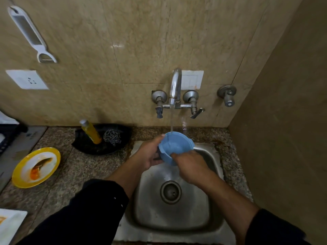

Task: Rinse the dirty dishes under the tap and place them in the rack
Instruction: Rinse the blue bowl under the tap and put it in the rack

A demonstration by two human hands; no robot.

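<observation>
Blue scalloped bowl (174, 145) (plastic, under tap (175, 85) stream) in grip of left hand (148, 157) and right hand (191, 167)

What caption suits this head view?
Left hand and right hand hold a blue bowl under the running tap above the sink.

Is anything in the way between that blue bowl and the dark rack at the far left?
On the counter between them lie the dirty yellow plate and a black tray holding a soap bottle. The blue bowl would likely pass above them.
</observation>
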